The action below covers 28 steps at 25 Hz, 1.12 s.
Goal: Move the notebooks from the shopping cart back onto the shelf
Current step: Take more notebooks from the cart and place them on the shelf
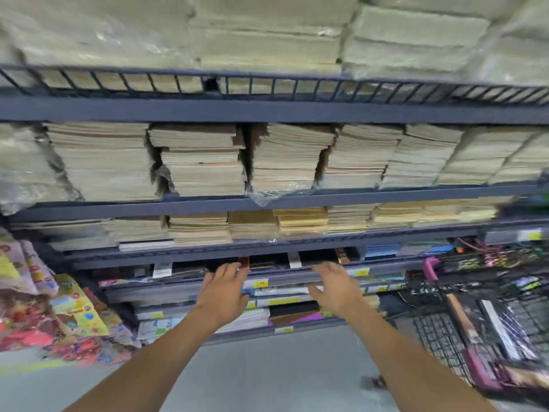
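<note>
We held our left hand (223, 288) and right hand (337, 288) spread and empty at the shelf (297, 279), while the notebooks (500, 333) lay in the shopping cart (433, 334) off to our right, nearest the right hand

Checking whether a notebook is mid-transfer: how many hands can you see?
2. The left hand is by the front edge of a lower shelf, near centre; the right hand is just right of it, same shelf. Both are open and hold nothing. None seems hidden.
</note>
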Each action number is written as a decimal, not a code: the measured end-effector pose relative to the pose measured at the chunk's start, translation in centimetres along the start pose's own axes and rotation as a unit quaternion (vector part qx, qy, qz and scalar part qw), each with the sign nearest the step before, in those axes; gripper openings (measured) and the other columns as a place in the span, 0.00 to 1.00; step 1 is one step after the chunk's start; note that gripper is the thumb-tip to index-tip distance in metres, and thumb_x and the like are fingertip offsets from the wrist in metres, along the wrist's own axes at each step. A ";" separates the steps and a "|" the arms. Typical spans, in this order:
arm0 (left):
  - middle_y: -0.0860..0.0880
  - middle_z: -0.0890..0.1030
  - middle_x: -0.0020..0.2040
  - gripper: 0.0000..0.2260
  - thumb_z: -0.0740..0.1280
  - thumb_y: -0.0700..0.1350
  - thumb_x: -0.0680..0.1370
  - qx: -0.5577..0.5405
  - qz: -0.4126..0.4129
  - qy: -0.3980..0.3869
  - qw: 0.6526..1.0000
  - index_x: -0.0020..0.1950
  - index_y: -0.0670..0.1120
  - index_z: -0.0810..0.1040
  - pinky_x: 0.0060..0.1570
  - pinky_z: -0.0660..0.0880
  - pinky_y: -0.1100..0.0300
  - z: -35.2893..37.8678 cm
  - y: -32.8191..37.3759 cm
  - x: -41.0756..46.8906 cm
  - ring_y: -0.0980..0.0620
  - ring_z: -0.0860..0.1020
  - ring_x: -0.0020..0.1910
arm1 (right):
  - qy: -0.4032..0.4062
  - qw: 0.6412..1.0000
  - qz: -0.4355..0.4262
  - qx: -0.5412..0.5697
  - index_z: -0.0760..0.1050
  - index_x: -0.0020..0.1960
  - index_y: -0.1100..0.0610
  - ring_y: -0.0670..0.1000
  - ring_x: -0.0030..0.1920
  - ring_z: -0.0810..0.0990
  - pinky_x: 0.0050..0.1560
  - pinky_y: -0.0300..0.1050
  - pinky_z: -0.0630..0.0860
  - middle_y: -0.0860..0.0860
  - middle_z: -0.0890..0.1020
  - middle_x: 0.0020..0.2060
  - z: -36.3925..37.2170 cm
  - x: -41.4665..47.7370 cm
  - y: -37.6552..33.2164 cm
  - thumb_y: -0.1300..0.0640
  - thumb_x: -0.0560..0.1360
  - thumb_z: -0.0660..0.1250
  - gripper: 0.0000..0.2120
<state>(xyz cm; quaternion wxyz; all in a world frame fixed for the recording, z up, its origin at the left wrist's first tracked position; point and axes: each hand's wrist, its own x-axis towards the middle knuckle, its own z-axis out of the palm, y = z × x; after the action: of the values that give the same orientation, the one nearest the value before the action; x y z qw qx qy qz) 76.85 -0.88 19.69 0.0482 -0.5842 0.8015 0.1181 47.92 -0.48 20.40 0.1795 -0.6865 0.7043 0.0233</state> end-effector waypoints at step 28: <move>0.51 0.46 0.85 0.36 0.59 0.65 0.81 -0.015 0.344 0.019 0.939 0.84 0.56 0.49 0.79 0.40 0.46 -4.9 49.4 2.8 0.47 0.42 0.83 | 0.201 0.944 0.260 0.029 0.61 0.79 0.47 0.52 0.78 0.61 0.77 0.57 0.60 0.48 0.62 0.79 -13.3 -30.2 36.9 0.36 0.77 0.62 0.34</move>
<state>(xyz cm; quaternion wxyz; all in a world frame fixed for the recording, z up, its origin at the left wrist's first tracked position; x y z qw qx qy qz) 29.43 9.59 30.39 -0.0195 -0.2757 0.9524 0.1287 8.75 26.86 33.57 0.0414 -0.4642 0.8802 -0.0895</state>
